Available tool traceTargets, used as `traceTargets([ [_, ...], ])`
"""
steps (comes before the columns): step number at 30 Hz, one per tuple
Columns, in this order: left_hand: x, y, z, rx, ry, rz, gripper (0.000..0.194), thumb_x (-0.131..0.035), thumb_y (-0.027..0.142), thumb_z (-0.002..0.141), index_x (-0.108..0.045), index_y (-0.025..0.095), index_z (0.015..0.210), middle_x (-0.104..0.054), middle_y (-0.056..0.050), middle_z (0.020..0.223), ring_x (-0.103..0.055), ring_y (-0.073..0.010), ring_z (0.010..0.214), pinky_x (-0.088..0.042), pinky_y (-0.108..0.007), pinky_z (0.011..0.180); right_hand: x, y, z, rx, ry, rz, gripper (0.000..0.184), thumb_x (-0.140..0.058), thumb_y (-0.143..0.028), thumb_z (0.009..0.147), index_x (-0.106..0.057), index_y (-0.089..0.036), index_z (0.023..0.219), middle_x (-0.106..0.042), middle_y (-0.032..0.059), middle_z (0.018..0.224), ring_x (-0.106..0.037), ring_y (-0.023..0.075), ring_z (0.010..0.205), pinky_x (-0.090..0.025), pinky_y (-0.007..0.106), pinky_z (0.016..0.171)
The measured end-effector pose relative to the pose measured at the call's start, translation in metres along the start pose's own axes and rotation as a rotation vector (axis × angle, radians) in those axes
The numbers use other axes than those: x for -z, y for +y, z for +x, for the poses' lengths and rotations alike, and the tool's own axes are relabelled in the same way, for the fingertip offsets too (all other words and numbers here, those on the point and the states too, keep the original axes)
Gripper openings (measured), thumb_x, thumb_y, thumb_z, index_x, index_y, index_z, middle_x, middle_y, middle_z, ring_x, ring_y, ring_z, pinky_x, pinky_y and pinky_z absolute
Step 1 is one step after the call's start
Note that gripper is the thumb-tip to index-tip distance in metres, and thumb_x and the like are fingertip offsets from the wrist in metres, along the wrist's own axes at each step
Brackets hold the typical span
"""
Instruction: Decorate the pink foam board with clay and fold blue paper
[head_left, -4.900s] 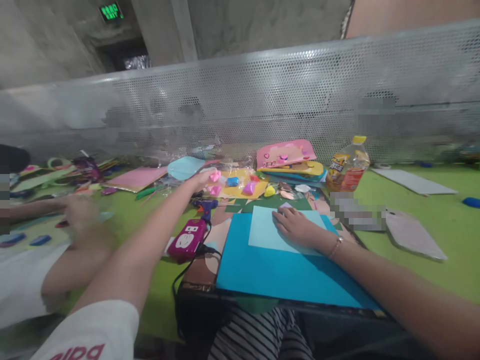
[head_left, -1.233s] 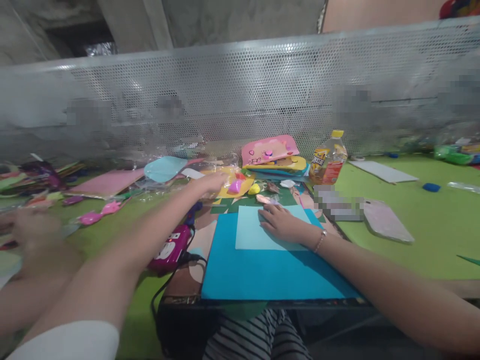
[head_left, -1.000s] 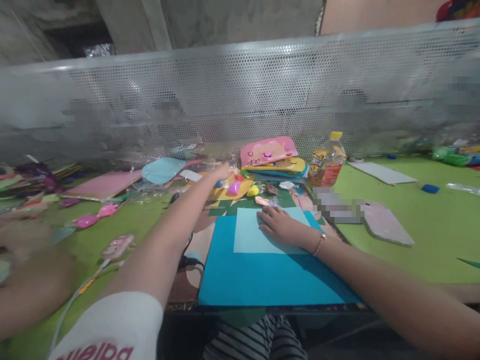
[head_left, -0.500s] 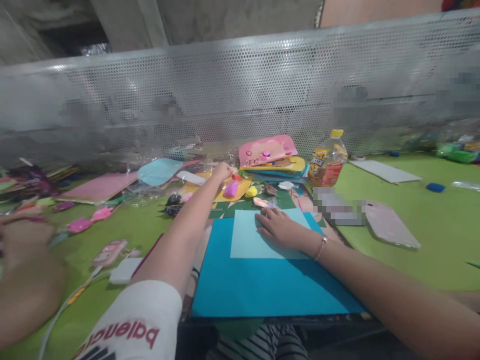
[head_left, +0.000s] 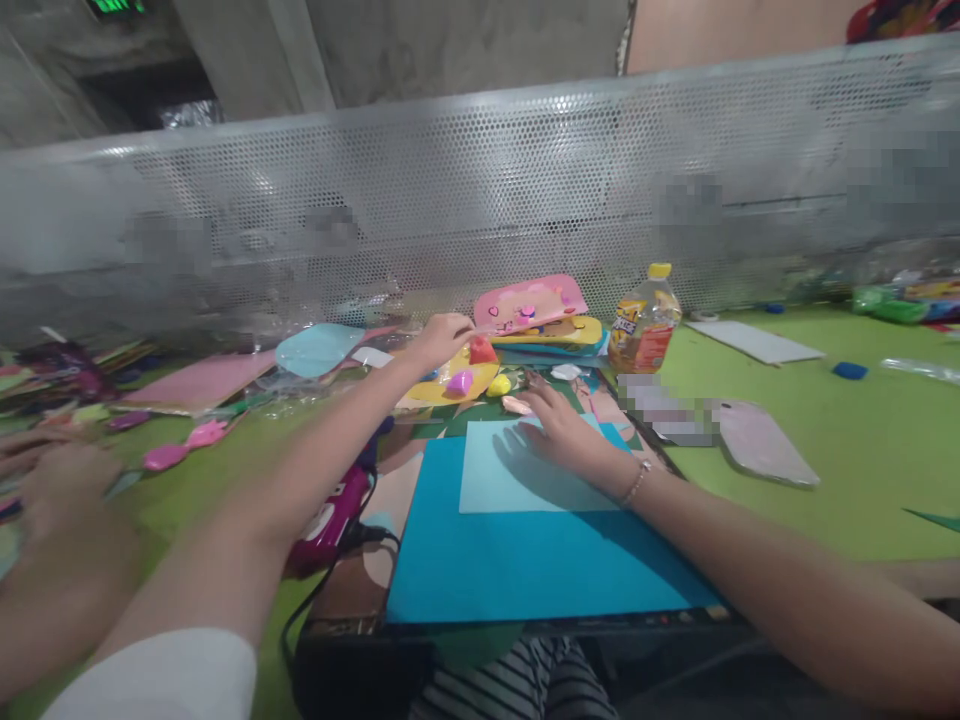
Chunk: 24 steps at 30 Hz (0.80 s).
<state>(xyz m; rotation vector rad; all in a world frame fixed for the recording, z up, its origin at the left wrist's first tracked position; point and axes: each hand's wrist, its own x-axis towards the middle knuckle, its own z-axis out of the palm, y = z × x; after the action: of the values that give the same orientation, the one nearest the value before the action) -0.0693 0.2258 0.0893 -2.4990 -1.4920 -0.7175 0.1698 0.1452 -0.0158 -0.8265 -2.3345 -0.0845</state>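
Note:
My left hand reaches far across the table, its fingers bent down at a red clay-like lump, which looks pinched at the fingertips. Below it, a pink-purple lump lies on a yellow rounded sheet, with a yellow lump beside it. My right hand is open, fingers spread over the far edge of a light blue sheet. That sheet rests on a larger blue sheet in front of me. A pale pink lump lies near my right fingertips.
A bottle with a yellow cap stands beside the pink decorated piece at the back. Phones lie at right. A magenta corded tool lies under my left forearm. Another person's hand is at left. A perforated metal panel closes the back.
My left forearm has swung left, uncovering the magenta tool. The red lump has shifted slightly right and up by my left hand. My right fingers have lifted from the light blue sheet.

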Motion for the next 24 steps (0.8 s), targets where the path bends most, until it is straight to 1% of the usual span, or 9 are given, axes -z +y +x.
traceTargets([
  [1,0.004,0.010,-0.009,-0.054,0.011,-0.014,0.017,-0.052,0.026,0.091,-0.063,0.013,0.088,-0.064,-0.005,0.090,-0.060,-0.0167,0.087,-0.046,-0.035,0.084,0.002,0.000,0.002,-0.029,0.077,0.039,0.037,-0.040,-0.025,0.093,-0.042,-0.014,0.128,-0.048,0.0178,0.122,-0.043,0.0284,0.121,-0.038,0.046,0.100],
  [3,0.009,0.029,-0.030,-0.150,0.016,-0.045,0.015,-0.052,0.023,0.091,-0.064,0.015,0.086,-0.066,-0.005,0.088,-0.059,-0.0159,0.085,-0.044,-0.030,0.081,0.006,-0.003,0.004,-0.088,0.171,0.132,0.039,-0.041,-0.028,0.093,-0.039,-0.016,0.130,-0.047,0.0168,0.125,-0.042,0.0271,0.123,-0.039,0.045,0.100],
  [5,0.008,0.046,-0.051,-0.219,0.011,-0.072,0.018,-0.051,0.025,0.091,-0.064,0.016,0.082,-0.066,-0.004,0.082,-0.059,-0.0157,0.079,-0.043,-0.028,0.076,0.009,-0.009,0.005,-0.122,0.193,0.268,0.039,-0.043,-0.031,0.093,-0.038,-0.017,0.129,-0.048,0.0161,0.125,-0.046,0.0250,0.119,-0.043,0.042,0.096],
  [8,0.001,0.061,-0.074,-0.282,0.008,-0.111,0.024,-0.048,0.027,0.093,-0.062,0.016,0.078,-0.065,-0.003,0.076,-0.058,-0.0155,0.073,-0.043,-0.027,0.070,0.011,-0.018,0.005,-0.143,0.166,0.468,0.027,-0.044,-0.031,0.093,-0.048,-0.017,0.115,-0.058,0.0124,0.111,-0.058,0.0199,0.099,-0.050,0.034,0.082],
  [11,-0.009,0.065,-0.085,-0.327,0.004,-0.146,0.024,-0.046,0.027,0.094,-0.063,0.017,0.081,-0.067,-0.003,0.079,-0.059,-0.0154,0.074,-0.043,-0.027,0.070,0.012,-0.023,0.005,-0.158,0.141,0.499,0.017,-0.046,-0.031,0.091,-0.055,-0.017,0.097,-0.064,0.0072,0.091,-0.060,0.0169,0.081,-0.049,0.029,0.070],
  [14,-0.015,0.065,-0.090,-0.348,-0.004,-0.172,0.023,-0.045,0.025,0.094,-0.064,0.017,0.086,-0.068,-0.003,0.083,-0.060,-0.0152,0.074,-0.043,-0.027,0.069,0.012,-0.023,0.005,-0.149,0.127,0.445,0.017,-0.047,-0.029,0.091,-0.057,-0.016,0.089,-0.064,0.0048,0.080,-0.058,0.0154,0.073,-0.046,0.026,0.064],
  [19,-0.020,0.067,-0.093,-0.348,-0.012,-0.211,0.020,-0.048,0.025,0.092,-0.065,0.017,0.085,-0.069,-0.003,0.080,-0.061,-0.0148,0.074,-0.045,-0.026,0.071,0.010,-0.020,0.005,-0.129,0.107,0.420,0.016,-0.047,-0.025,0.089,-0.059,-0.017,0.084,-0.064,0.0042,0.079,-0.057,0.0145,0.071,-0.044,0.025,0.064],
  [24,-0.021,0.070,-0.097,-0.327,-0.027,-0.245,0.021,-0.048,0.025,0.092,-0.065,0.017,0.083,-0.068,-0.003,0.081,-0.062,-0.0143,0.075,-0.045,-0.025,0.069,0.007,-0.015,0.004,-0.127,0.083,0.405,0.015,-0.048,-0.024,0.088,-0.059,-0.017,0.081,-0.063,0.0036,0.076,-0.055,0.0137,0.067,-0.041,0.024,0.061],
])
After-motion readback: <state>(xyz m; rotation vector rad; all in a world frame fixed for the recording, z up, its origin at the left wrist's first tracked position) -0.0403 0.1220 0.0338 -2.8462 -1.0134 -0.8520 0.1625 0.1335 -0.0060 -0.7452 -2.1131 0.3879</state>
